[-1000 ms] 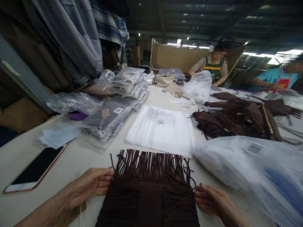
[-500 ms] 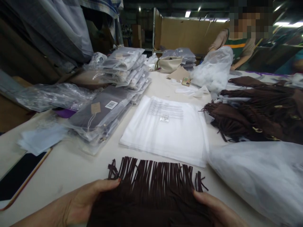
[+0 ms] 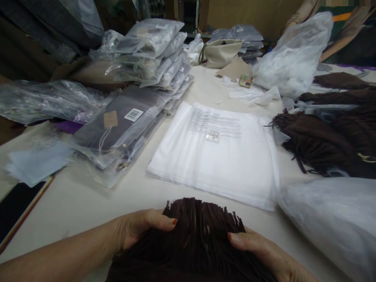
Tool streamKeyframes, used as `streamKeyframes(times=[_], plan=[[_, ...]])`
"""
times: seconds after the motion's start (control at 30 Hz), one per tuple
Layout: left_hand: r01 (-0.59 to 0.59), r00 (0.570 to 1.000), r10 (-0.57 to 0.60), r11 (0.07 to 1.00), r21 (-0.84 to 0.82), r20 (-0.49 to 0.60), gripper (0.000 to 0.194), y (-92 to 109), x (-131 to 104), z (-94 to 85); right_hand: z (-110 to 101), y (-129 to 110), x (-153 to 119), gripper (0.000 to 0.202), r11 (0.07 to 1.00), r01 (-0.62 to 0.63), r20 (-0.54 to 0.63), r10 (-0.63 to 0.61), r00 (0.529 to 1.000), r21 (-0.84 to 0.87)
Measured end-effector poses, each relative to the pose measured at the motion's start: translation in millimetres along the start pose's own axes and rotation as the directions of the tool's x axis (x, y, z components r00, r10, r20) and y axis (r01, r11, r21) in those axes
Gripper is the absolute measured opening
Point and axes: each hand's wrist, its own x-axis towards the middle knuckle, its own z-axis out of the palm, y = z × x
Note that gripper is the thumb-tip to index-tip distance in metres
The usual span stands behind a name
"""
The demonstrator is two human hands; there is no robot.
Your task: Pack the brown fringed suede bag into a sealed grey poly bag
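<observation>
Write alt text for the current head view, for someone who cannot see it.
A person's left hand and right hand grip brown fringed fabric, thumbs on top. Beyond it on a pale table lies a flat white stack, with grey packets in clear plastic left and more brown fringed pieces right.

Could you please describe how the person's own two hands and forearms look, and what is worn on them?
The left hand and right hand are without gloves. No sleeve, watch or bracelet shows on the left forearm or the visible right wrist. Both thumbnails show a reddish tint, apparently polish. Other fingers are mostly hidden, so rings cannot be ruled out.
</observation>
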Motion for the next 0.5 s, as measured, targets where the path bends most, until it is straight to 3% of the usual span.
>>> streamKeyframes(times=[0.13,0.2,0.27,0.37,0.43,0.5], plan=[[-0.081,0.997,0.082,0.990,0.119,-0.008,0.047,4.6,5.7,17.6,1.5,-6.6,-5.4,0.045,0.994,0.023,0.045,-0.018,0.999,-0.111],[-0.098,0.994,0.105,0.960,0.263,-0.010,0.050,4.7,2.3,24.6,5.9,-9.8,-13.4,0.041,0.967,0.051,0.105,-0.026,0.994,-0.249],[-0.127,0.991,0.129,0.865,0.486,0.030,0.051,1.5,-5.2,32.5,12.1,-8.8,-25.2,0.038,0.879,0.098,0.127,-0.042,0.991,-0.467],[-0.171,0.981,0.168,0.550,0.818,0.092,0.043,-11.7,-20.4,47.5,18.0,7.6,-40.4,0.034,0.588,0.214,0.150,-0.156,0.976,-0.780],[-0.217,0.959,0.240,0.295,0.930,0.147,0.047,-25.6,-30.0,56.2,14.2,29.2,-42.1,0.034,0.318,0.336,0.251,-0.280,0.927,-0.887],[-0.279,0.926,0.288,0.078,0.957,0.246,0.057,-41.1,-37.3,61.3,3.4,55.4,-36.5,0.034,0.109,0.419,0.363,-0.338,0.869,-0.901]])
